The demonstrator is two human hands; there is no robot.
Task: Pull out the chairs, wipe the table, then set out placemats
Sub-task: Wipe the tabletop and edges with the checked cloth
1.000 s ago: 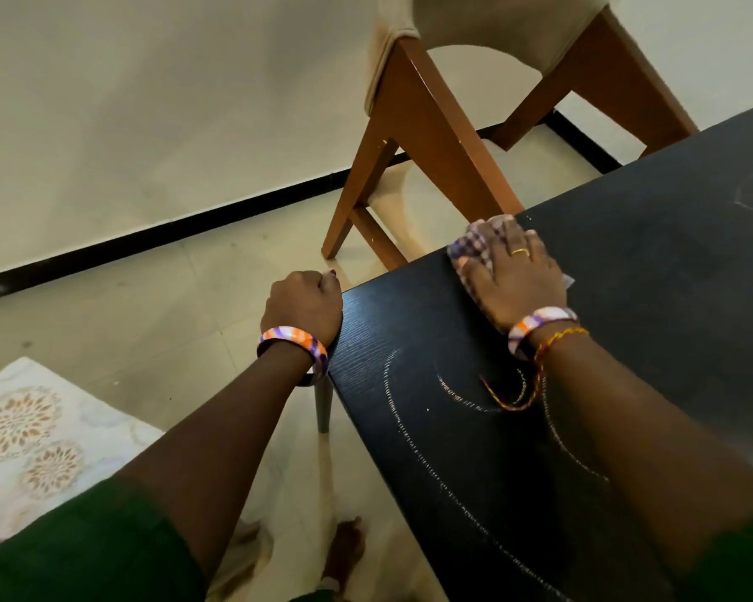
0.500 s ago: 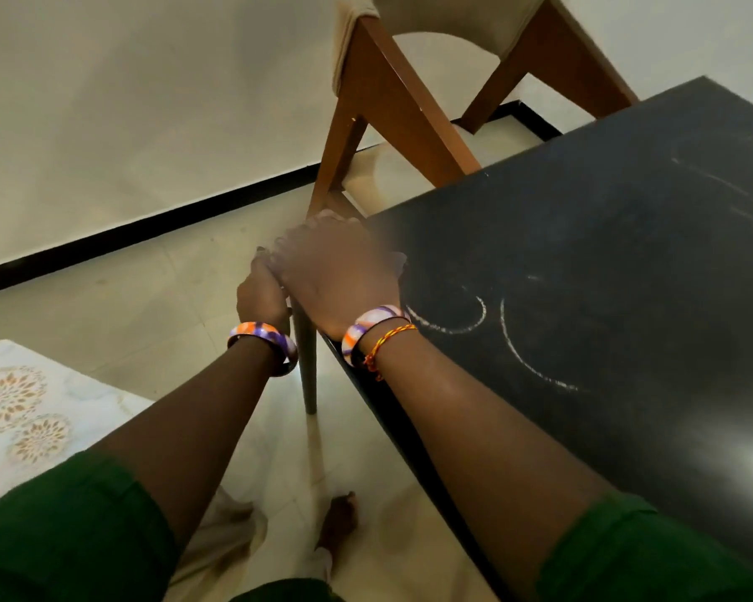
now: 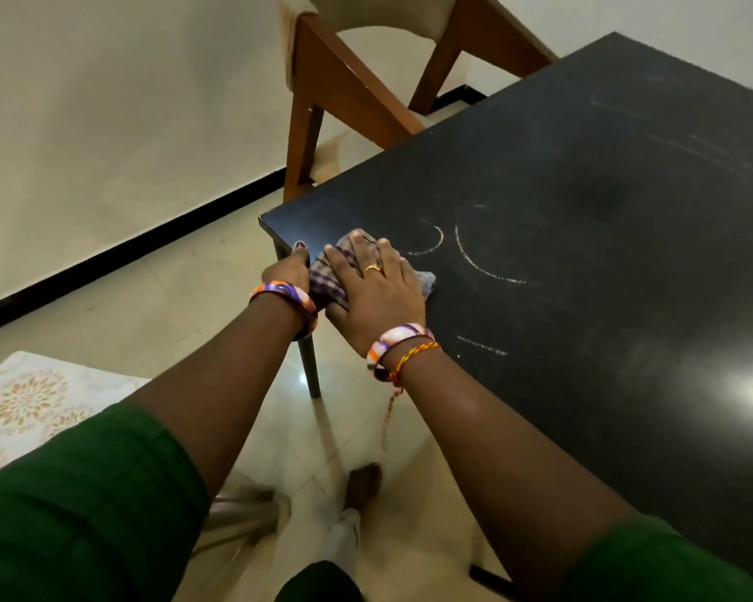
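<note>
Wiping the black table [image 3: 583, 262] near its corner at about 9 o'clock of the top, with the rest of the dark surface stretching toward 3 o'clock. Looks heavy and stiff, smooth and probably a little slippery under a cloth; no need to hold it, only to press down on it. Pale curved streaks [image 3: 474, 262] remaining just beside the cloth at 3 o'clock, more faint marks farther at 1 o'clock, so judged not yet finished.

Standing at 12 o'clock, partly cut by the frame: a wooden chair [image 3: 335, 93] with a pale cushion, apart from the table edge, so judged already pulled out. Likely moderately heavy and rigid; best taken by the backrest or frame, not by the soft seat.

Lying under the hand at the table edge: a checked purple cloth [image 3: 329, 275], soft, light, easy to bunch and to slip off the edge. Best held flat under a wide palm, with the loose part gathered.

Pressing flat on the cloth with fingers spread: the right hand [image 3: 374, 293]. Gripping the table edge just at 9 o'clock of the cloth, fingers curled over the rim and touching the cloth's hanging part: the left hand [image 3: 290, 273]. No placemats recognised with certainty.
</note>
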